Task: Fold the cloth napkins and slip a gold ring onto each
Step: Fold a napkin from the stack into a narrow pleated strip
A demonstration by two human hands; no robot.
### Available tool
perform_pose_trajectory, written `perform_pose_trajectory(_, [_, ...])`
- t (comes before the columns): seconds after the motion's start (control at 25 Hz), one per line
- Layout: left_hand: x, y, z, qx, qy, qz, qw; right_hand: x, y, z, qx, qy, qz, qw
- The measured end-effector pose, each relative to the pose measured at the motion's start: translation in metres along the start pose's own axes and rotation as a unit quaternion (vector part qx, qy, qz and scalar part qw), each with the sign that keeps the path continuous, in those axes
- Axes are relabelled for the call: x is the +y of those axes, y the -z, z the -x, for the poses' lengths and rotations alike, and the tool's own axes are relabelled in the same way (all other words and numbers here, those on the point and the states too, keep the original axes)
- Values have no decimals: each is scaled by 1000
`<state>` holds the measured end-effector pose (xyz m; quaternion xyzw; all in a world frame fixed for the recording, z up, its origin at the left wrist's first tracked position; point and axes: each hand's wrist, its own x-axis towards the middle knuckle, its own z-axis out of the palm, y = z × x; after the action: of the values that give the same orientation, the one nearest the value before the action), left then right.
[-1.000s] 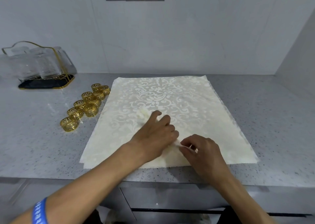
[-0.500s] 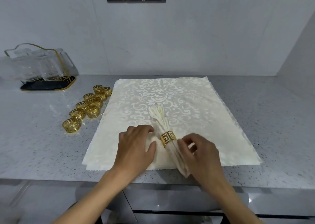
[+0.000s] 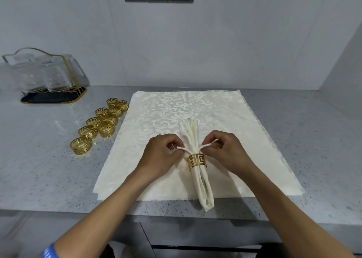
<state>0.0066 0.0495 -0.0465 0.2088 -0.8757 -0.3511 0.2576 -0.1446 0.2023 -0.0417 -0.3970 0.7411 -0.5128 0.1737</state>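
The left hand (image 3: 163,155) and the right hand (image 3: 227,151) face each other across a pleated napkin (image 3: 197,159), each pinching one outer pleat just above the gold ring (image 3: 196,160) and drawing it sideways, so the two strands bend away from the bundle like small loops. The ring sits around the napkin's waist, directly between the two hands. Beyond the fingers the pleats fan out a little; toward the person the folded tail runs past the wrists and its tip overhangs the near edge of the flat napkins (image 3: 244,140) lying beneath, resting on bare counter (image 3: 303,140) short of the counter's front edge.

The flat stack spreads wide beyond both hands, its near edge crossing under the forearms, its far edge close to the wall. To the left of the left hand, just off the cloth's left edge, a cluster of spare gold rings (image 3: 99,125) stands on the counter. Farther left and back, against the wall, a rack of glasses (image 3: 45,75) sits on a dark tray. Right of the right hand, past the cloth's edge, speckled counter runs to the side wall.
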Motion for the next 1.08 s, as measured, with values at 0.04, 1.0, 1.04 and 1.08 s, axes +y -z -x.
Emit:
perform_pose_trajectory(0.04, [-3, 1, 4, 0, 6, -14, 1000, 7, 2, 5, 26, 7, 27, 999])
perform_pose_trajectory(1.0, [22, 7, -57, -47, -155, -232, 959, -24, 14, -37, 37, 88, 385, 918])
perform_pose_trajectory(1.04, [19, 12, -56, -33, -160, -229, 960, -23, 16, -33, 52, 96, 406, 907])
perform_pose_trajectory(1.08, [14, 19, -53, -19, -161, -217, 962, -19, 22, -29, 67, 97, 414, 903])
